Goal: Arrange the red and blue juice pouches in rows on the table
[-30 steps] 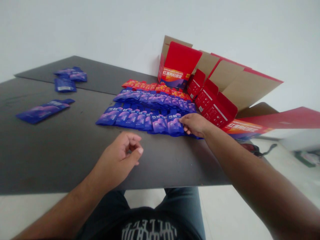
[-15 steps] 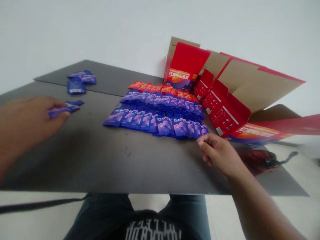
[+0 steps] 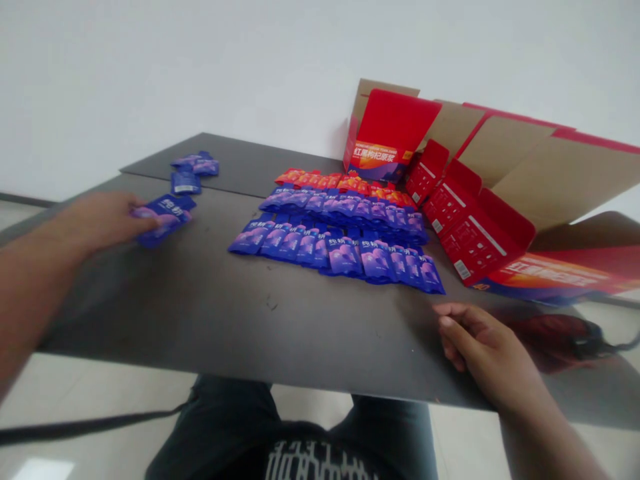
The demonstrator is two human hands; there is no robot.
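Observation:
On the left side of the table, my left hand has its fingers closed on the near end of a blue and purple pouch, printed side up. Just beyond it lies a small pile of similar pouches, one of them turned with a pale label showing. My right hand hovers or rests near the front right, thumb and fingers curled together, with nothing visible in them. It is just in front of the right end of a row of overlapping blue pouches, apart from them.
Behind the front row lie more purple pouches and a row of red-orange pouches. Open red cartons with raised flaps stand at the back right. A dark red object with a black strap lies by my right wrist on the grey table.
My left hand now shows the pouch flatter and more fully. My right hand has drawn back from the front row's right end towards the table's near edge. The view has swung left.

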